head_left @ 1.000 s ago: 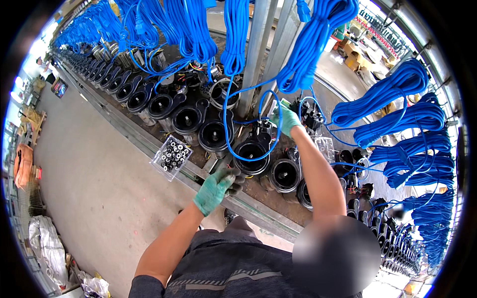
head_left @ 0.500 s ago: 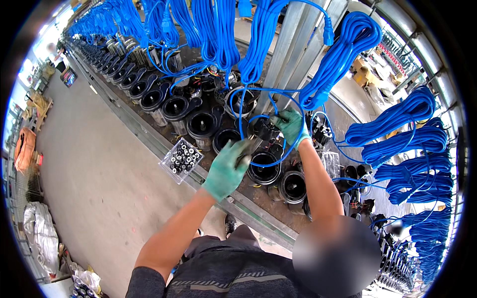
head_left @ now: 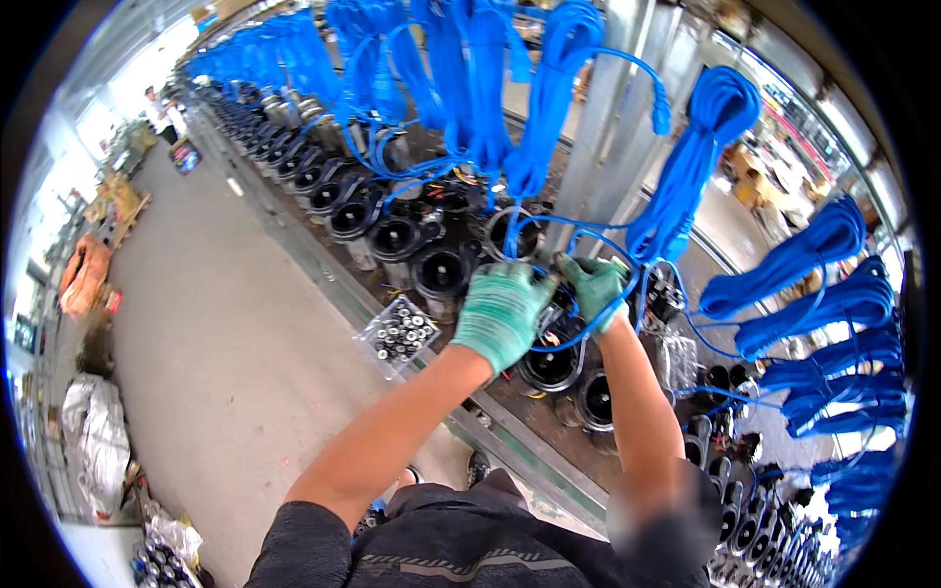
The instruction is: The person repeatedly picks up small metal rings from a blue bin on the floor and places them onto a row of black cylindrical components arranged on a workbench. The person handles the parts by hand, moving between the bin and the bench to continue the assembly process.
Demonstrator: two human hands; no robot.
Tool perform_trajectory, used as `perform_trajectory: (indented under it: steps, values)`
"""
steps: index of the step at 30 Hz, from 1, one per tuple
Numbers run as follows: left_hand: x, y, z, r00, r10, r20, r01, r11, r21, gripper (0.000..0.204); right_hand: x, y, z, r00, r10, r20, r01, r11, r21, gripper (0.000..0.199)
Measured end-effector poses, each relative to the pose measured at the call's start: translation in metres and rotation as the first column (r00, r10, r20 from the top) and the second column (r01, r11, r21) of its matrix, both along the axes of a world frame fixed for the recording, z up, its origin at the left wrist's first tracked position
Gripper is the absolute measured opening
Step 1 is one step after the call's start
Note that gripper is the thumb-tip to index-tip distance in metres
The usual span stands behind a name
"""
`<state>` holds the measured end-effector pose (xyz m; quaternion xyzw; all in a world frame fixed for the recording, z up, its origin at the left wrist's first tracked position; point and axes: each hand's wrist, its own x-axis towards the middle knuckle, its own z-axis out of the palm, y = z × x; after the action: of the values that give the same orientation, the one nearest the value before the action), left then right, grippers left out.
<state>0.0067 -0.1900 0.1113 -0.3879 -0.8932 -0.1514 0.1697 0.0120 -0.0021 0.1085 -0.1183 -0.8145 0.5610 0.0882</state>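
Both my hands, in green knit gloves, are close together over a row of round black-and-metal motor housings. My left hand [head_left: 502, 312] is curled palm down, its fingertips pointing at a dark part with coloured wires [head_left: 561, 302] between the hands. My right hand [head_left: 596, 289] has its fingers bent in at the other side of that part. What either hand grips is hidden by the gloves. A blue power cable [head_left: 561, 346] loops around the right hand and below the part. Just under the hands sits an open black-rimmed motor housing [head_left: 549, 367].
A clear plastic box [head_left: 384, 367] of small round parts stands at the bench's near edge, left of my forearm. Coiled blue cables [head_left: 691, 167] hang along the far side, by a metal post [head_left: 608, 127]. More housings [head_left: 392, 237] line the bench. Concrete floor [head_left: 235, 323] lies left.
My left hand has moved in toward the right hand and now covers more of the dark part. The view has shifted, so the bench sits lower and further right.
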Motion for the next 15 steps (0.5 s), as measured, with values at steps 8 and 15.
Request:
perform_trajectory:
  steps: [8, 15]
  values:
    - [0.004, -0.01, 0.013, 0.999, 0.015, 0.037, -0.014, 0.999, -0.029, 0.032, -0.01, -0.01, -0.018, 1.0, 0.006, -0.026, -0.007, 0.999, -0.033, 0.04]
    - [0.016, -0.001, 0.034, 0.998, 0.042, 0.05, -0.04, 0.998, -0.04, 0.028, -0.013, 0.025, -0.04, 0.997, 0.006, -0.072, -0.014, 0.993, -0.113, 0.034]
